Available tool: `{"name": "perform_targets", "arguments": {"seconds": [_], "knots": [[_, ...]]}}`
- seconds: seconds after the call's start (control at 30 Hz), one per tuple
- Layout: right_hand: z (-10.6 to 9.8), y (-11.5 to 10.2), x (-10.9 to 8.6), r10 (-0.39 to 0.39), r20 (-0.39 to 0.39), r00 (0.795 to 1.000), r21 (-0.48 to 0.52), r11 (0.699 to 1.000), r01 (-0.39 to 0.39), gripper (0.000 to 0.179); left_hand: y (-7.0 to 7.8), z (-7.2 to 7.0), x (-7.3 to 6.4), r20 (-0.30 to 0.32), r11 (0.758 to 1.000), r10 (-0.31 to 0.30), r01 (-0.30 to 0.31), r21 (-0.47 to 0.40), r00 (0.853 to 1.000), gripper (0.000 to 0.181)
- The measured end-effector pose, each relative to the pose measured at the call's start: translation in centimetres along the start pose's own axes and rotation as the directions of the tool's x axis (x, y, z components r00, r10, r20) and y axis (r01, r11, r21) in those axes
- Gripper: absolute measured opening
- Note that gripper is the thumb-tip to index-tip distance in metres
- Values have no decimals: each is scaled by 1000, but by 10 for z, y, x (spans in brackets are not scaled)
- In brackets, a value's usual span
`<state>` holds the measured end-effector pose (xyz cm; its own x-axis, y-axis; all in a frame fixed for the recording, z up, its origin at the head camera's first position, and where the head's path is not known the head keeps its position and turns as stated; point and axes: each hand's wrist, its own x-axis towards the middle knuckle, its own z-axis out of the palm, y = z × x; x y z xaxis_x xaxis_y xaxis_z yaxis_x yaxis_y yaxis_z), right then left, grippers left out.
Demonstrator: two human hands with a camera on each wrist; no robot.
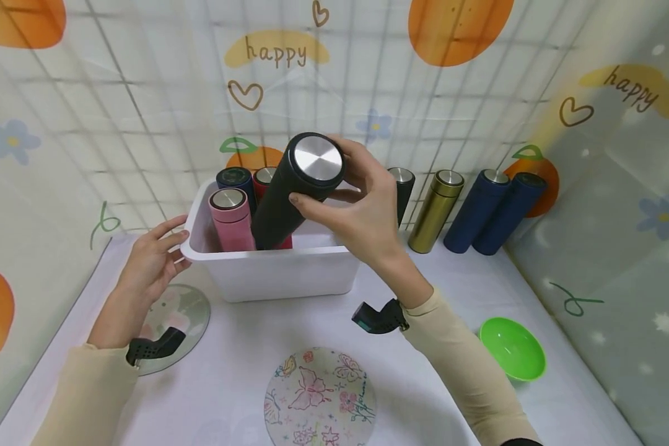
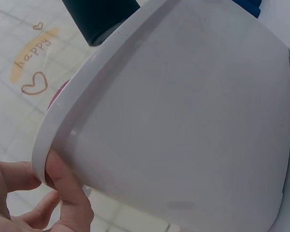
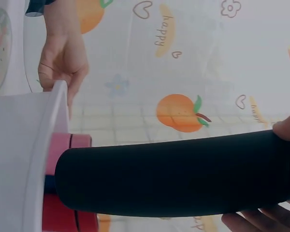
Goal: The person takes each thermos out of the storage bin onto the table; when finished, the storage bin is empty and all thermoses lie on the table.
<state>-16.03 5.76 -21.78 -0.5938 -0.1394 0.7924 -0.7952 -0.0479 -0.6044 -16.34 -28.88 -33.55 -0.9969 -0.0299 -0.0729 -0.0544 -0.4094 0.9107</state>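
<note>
My right hand (image 1: 368,214) grips a black thermos flask (image 1: 281,201) near its silver lid, thumb on one side and fingers on the other. The flask is tilted over a white plastic bin (image 1: 290,275); its base shows just above the rim in the left wrist view. Inside the bin stand a pink flask (image 1: 234,228), a dark blue flask (image 1: 235,176) and a red flask (image 1: 263,176), the last partly hidden by the black one. My left hand (image 1: 145,263) pinches the bin's left rim between thumb and fingers, also seen in the left wrist view.
Right of the bin stand another black flask (image 1: 402,186), a gold flask (image 1: 436,214) and two blue flasks (image 1: 476,214). A green bowl (image 1: 513,349) sits at the right. Round patterned mats (image 1: 320,396) lie on the white table (image 1: 236,347). A curtained grid wall rises behind.
</note>
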Motion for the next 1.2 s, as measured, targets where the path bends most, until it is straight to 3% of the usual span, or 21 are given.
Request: {"name": "perform_targets", "arguments": {"seconds": [0.4, 0.6, 0.9, 1.2], "knots": [[-44, -20, -1, -73, -119, 990, -61, 996, 66, 60, 0, -1, -2, -25, 999, -12, 13, 30, 1000, 58], [-69, -30, -1, -52, -205, 977, -51, 998, 43, 57, 1, 1, -2, -27, 998, -6, 8, 59, 1000, 58], [-101, -35, -1, -27, -278, 960, -63, 998, 10, 53, 1, 2, -1, -10, 1000, 2, -2, 31, 1000, 54], [-117, -46, -4, -53, -326, 944, -199, 980, -13, 47, -1, 0, -1, -21, 998, 7, -5, 60, 1000, 56]]}}
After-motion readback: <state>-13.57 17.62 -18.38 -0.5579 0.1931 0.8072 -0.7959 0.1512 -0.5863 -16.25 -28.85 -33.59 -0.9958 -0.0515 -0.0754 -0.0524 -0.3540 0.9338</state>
